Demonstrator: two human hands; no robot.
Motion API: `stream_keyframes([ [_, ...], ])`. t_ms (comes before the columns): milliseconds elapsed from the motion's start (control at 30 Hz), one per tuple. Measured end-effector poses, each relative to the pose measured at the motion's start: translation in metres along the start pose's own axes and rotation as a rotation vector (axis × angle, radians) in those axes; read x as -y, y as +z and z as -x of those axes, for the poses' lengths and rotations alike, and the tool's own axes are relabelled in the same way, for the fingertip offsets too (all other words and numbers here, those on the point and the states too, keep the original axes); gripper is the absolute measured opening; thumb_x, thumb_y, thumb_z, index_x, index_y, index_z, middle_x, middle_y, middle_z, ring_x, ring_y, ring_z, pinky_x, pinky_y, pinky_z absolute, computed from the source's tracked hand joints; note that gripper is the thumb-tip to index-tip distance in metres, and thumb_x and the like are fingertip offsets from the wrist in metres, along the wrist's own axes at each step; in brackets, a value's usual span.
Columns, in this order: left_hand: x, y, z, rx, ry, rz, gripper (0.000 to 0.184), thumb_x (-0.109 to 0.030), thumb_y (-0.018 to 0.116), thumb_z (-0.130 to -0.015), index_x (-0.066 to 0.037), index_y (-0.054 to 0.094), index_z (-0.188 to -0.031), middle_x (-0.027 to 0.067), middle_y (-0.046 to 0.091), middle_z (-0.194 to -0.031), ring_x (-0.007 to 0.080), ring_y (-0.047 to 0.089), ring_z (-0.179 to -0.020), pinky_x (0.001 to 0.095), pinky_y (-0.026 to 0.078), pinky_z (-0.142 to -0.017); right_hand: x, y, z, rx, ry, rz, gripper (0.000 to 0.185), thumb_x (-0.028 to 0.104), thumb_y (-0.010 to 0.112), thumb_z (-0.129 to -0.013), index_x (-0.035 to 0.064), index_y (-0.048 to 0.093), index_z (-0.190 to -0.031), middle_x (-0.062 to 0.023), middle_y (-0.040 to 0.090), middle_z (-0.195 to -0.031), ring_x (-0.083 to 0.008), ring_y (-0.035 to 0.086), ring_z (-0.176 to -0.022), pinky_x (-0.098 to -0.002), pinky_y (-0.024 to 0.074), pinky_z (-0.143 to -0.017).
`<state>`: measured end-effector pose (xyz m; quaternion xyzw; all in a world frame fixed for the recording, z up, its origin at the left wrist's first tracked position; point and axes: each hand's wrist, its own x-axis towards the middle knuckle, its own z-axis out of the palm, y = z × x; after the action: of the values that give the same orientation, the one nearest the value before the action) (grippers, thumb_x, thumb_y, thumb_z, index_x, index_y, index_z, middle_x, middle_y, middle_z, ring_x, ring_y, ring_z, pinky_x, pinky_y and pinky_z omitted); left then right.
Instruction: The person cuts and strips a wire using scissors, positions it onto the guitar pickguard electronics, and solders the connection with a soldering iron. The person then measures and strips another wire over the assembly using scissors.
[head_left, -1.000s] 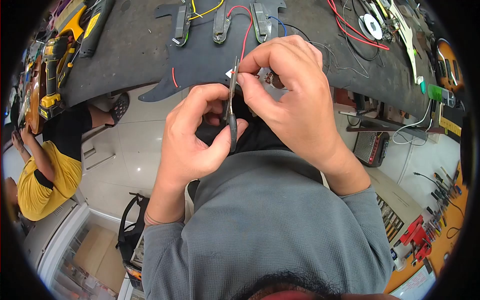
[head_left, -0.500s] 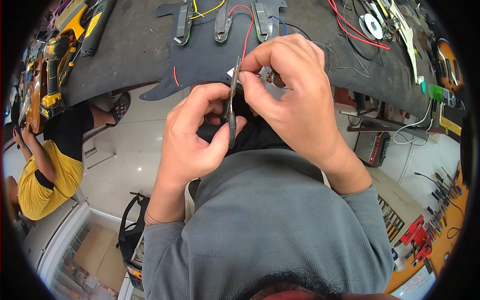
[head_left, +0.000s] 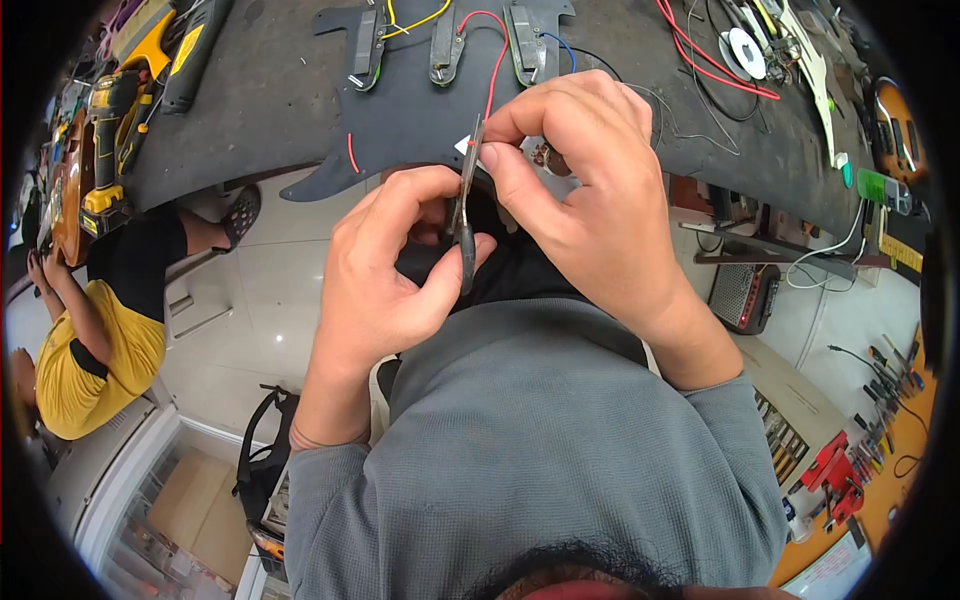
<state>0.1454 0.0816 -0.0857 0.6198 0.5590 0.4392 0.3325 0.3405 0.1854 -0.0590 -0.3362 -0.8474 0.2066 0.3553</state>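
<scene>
My left hand is closed around a pair of scissors with dark handles, the blades pointing up and away from me. Close beside the blades, the thumb and forefinger of my right hand pinch the end of a red wire. That wire runs down from the middle one of three guitar pickups. They are mounted in a black pickguard lying face down over the bench edge. A short red piece of wire lies on the pickguard. A potentiometer shows partly behind my right hand.
On the dark bench, a yellow-and-black cordless drill lies at left. Red cable and a white spool are at right. A person in a yellow shirt sits at left. A backpack stands behind me.
The scissors have shifted very slightly to the right, their blades staying by the red wire. My right hand keeps its pinch, almost unmoved.
</scene>
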Motion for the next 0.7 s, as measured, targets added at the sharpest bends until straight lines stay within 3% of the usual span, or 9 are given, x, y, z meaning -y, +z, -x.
stream_keyframes([
  [367, 0.0057, -0.003, 0.0, 0.002, 0.027, -0.053, 0.048, 0.009, 0.083, -0.081, 0.003, 0.071, -0.127, 0.0081, 0.076, -0.116, 0.0142, 0.071, -0.084, 0.0295, 0.057, -0.075, -0.0036, -0.0008, 0.0006, 0.006, -0.007, 0.004, 0.01, 0.008, 0.083, -0.093, 0.0087, 0.076, -0.1, 0.001, 0.077, -0.099, -0.0218, 0.069, -0.102, -0.0415, 0.042, -0.105],
  [700, 0.0021, -0.0042, -0.0022, -0.005, 0.06, -0.126, 0.049, 0.005, 0.086, -0.078, 0.002, 0.072, -0.125, 0.0087, 0.076, -0.11, 0.0162, 0.07, -0.083, 0.0312, 0.057, -0.074, -0.0027, -0.0023, 0.0005, 0.013, -0.022, 0.012, 0.009, 0.009, 0.083, -0.095, 0.0078, 0.076, -0.101, 0.0005, 0.077, -0.1, -0.0219, 0.067, -0.102, -0.0417, 0.0404, -0.105],
])
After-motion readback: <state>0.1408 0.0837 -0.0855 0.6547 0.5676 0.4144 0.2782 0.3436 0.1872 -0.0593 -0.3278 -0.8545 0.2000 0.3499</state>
